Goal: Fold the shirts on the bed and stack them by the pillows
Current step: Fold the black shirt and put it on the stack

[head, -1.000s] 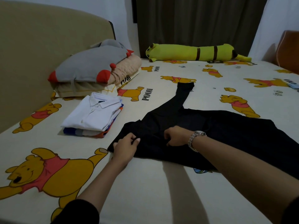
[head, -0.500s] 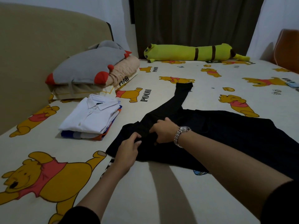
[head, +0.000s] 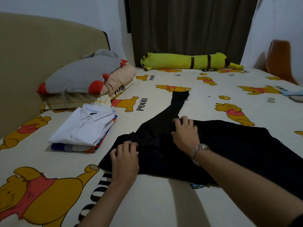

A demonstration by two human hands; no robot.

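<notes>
One black shirt [head: 213, 145] lay spread on the bed [head: 164, 202], one sleeve stretched toward the far side. One stack of folded shirts [head: 83, 130], white on top, sat just beside the two pillows [head: 85, 79]. Two hands rested on the black shirt: the left hand [head: 125, 158] and right hand [head: 186, 133], each grip loose with fingers spread flat. Half a second before, both had been pinching the cloth closer together.
</notes>
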